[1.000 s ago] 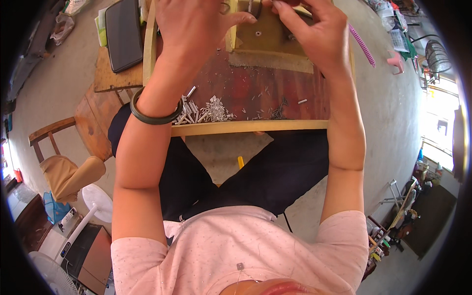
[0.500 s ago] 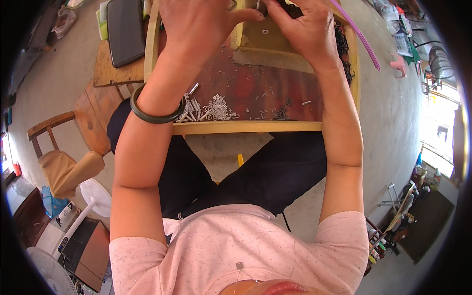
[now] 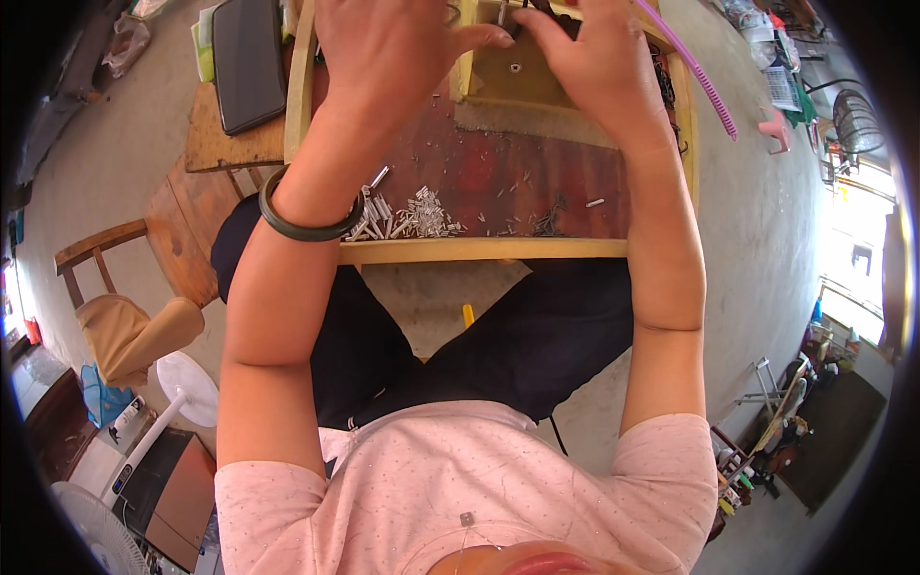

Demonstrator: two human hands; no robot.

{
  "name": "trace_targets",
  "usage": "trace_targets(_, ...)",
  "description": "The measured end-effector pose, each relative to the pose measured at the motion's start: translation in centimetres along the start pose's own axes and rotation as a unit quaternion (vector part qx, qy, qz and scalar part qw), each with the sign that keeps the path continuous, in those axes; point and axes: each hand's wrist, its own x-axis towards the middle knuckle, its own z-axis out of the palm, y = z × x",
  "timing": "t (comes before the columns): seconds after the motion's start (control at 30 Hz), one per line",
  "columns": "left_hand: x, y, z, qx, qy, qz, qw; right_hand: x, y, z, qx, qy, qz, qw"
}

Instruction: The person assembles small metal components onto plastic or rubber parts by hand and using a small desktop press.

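Observation:
Both hands reach over a yellow-rimmed work tray (image 3: 479,251) at the top of the view. My left hand (image 3: 388,48) has its thumb stretched to the right; its other fingers run past the upper edge. My right hand (image 3: 609,72) faces it, thumb pointing toward the left thumb, fingers partly cut off. Between the thumbs, at a yellowish block (image 3: 517,81) with a small hole, stands a small dark metal part (image 3: 508,17); whether either hand grips it is hidden. Short silvery pins (image 3: 422,216) lie heaped near the tray's front left corner.
Dark small bits (image 3: 548,220) and a loose pin (image 3: 596,202) lie on the red tray floor. Black metal pieces (image 3: 663,77) line its right side. A purple coiled hose (image 3: 704,86) hangs at the right. Left are a phone (image 3: 249,67), a wooden chair (image 3: 177,230) and a white fan (image 3: 187,388).
My right hand has shifted slightly down toward me, and the gap between its thumb and fingers looks wider. The left hand has barely moved. The purple hose has swung a little.

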Motion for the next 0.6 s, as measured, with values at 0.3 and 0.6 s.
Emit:
trace_targets(0.3,0.0,0.3,-0.2,-0.015,0.006,0.015,1.0,0.6,0.9,0.4,-0.034,-0.027,0.086,0.995)
trace_targets(0.6,0.4,0.9,-0.8,0.002,0.006,0.014,1.0,0.5,0.6,1.3,-0.134,0.017,0.066,0.989)
